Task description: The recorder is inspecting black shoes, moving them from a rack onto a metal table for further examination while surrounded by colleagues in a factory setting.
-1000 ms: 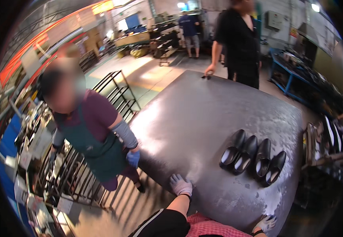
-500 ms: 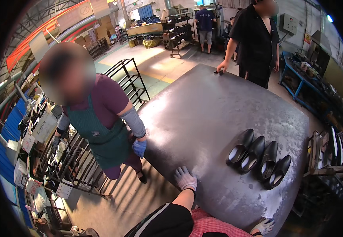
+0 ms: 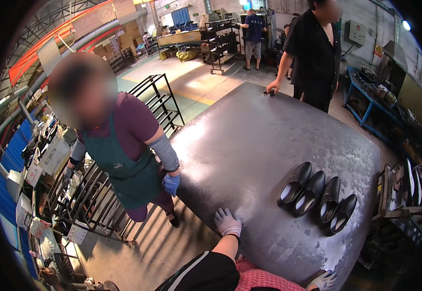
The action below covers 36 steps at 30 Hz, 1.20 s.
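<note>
My left hand [image 3: 228,223], in a whitish knitted glove, lies flat on the dark metal tabletop [image 3: 254,145] by its near-left edge, fingers apart. In a similar glove, my right hand [image 3: 324,280] rests at the near edge of the table, its fingers stretched out and holding nothing. Several black slip-on shoes [image 3: 312,199] stand side by side on the right half of the tabletop, ahead of my right hand and touching neither hand. Their openings with pale insoles face me.
To my left a person in a green apron [image 3: 123,162] and blue gloves stands beside black metal racks [image 3: 92,199]. Across the table, another person in black [image 3: 315,53] has a hand on a small dark object [image 3: 269,92]. A blue workbench [image 3: 373,97] stands at the far right.
My hands stay in place on the table. The whole view has shifted slightly. The person in black across the table leans a little to the left.
</note>
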### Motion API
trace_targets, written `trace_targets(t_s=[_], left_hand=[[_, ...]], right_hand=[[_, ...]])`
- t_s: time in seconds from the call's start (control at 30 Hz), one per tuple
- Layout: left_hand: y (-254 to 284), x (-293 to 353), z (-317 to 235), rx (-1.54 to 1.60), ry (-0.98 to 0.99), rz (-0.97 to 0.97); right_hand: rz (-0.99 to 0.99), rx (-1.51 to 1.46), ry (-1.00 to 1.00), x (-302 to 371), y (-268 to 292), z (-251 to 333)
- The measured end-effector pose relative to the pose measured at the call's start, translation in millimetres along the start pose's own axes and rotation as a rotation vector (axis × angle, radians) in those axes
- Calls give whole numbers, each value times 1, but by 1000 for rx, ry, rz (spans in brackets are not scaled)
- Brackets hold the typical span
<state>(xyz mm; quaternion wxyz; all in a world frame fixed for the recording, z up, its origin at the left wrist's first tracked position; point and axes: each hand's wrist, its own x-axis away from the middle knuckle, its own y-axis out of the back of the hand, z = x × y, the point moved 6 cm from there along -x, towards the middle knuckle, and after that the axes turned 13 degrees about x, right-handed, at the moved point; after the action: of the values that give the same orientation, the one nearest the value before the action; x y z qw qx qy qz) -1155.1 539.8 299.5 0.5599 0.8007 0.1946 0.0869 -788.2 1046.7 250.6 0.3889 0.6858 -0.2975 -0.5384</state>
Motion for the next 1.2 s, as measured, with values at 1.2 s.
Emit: trace_targets(t_s=[1.2], left_hand=[[1,0,-1,-29,15,28]], right_hand=[[55,17,15,4,14,3]])
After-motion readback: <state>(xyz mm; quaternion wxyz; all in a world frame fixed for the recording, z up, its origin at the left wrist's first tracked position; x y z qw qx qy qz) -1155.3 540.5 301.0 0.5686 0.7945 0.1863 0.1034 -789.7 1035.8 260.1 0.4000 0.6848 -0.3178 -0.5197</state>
